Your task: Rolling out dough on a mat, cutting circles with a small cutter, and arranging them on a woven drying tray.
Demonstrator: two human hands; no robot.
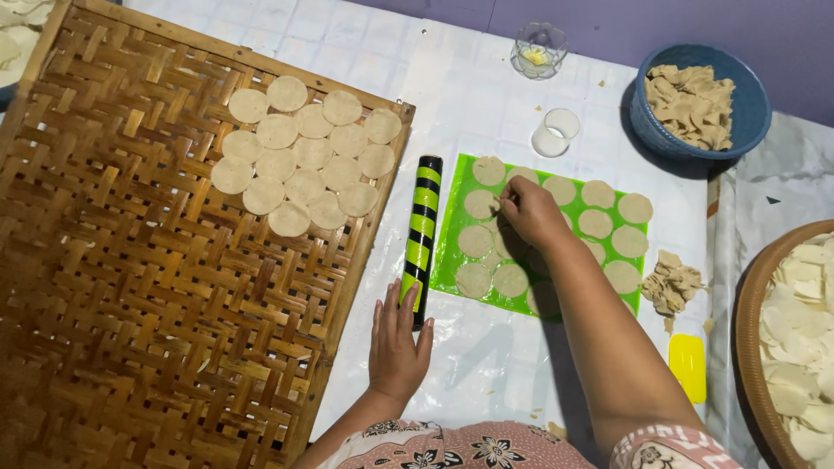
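White plastic sheeting (486, 365) covers the floor nearest me, and my left hand (398, 343) rests flat on it, fingers spread and holding nothing; its fingertips touch the near end of the green-and-black striped rolling pin (423, 234), which keeps the pin from rolling off. Just beyond, the green cutting mat (452, 217) lies beside the pin and carries rows of cut dough rounds (474, 241). My right hand (532, 215) reaches over the mat with its grip narrowed to a pinch at the edge of one round (480, 205) near the far left corner; whether the round is already lifted I cannot tell. To the right of the mat sit a pile of dough trimmings (671, 285) and a yellow scraper (688, 365), kept within reach. Left of the pin, the woven bamboo tray (130, 287) holds overlapping rounds (300, 156) laid out flat at its far end. Farther off stand a small white cup (556, 132), a glass dish (538, 49) and a blue basket (751, 104) of scraps; a round tray of pale pieces (804, 347) shows at the right edge.
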